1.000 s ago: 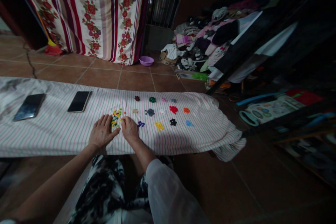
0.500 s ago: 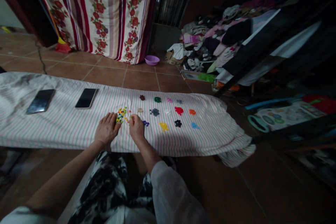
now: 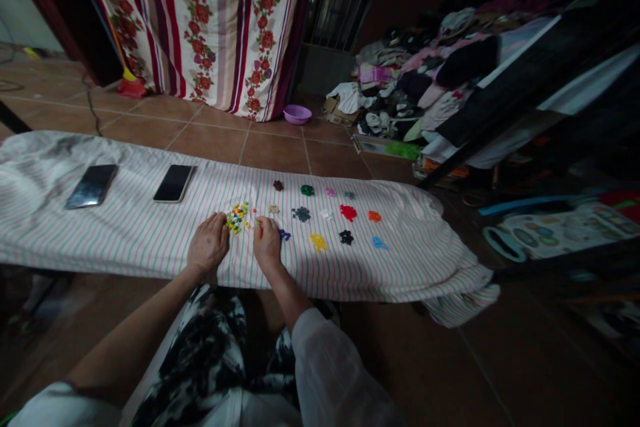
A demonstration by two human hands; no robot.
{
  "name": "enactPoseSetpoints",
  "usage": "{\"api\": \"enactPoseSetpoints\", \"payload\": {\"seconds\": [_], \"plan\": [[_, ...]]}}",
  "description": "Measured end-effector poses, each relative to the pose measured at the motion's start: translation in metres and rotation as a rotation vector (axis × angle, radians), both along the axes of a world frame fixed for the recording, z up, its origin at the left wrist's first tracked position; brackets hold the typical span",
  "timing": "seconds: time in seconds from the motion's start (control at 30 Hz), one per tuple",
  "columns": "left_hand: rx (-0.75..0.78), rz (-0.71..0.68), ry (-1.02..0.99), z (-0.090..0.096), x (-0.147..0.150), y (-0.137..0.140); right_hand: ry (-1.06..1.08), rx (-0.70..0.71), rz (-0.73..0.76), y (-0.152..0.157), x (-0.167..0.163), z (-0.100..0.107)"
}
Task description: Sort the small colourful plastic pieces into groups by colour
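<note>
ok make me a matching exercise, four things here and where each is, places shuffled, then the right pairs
Things
1. purple round plastic basin
2. multicoloured pile of small pieces
3. pale-edged black rectangular phone
4. red pile of small pieces

Places
A. on white striped cloth, right of the right hand
B. on brown tiled floor by the floral curtain
C. close beside the left hand
D. on the cloth, left of both hands

Pairs: 1-B; 2-C; 3-D; 4-A
</note>
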State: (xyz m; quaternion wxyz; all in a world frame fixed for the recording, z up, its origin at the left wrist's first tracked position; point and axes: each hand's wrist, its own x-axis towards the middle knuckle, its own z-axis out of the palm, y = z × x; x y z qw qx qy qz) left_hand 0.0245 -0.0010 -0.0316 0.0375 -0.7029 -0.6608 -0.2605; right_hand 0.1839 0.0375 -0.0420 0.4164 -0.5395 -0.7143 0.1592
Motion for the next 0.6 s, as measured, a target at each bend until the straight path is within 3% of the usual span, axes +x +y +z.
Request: {"api": "enactPoseSetpoints", "payload": {"seconds": [0.33,0.6], "plan": [[-0.13,0.008,0.078,-0.008,-0.003,0.003,0.001,0.01,-0.026,0.0,-0.001,-0.002],[-0.08,-0.094,0.148,-0.004,0.015,0.018,0.088,0.02,-0.122,0.003,-0.001,-0.004]]}}
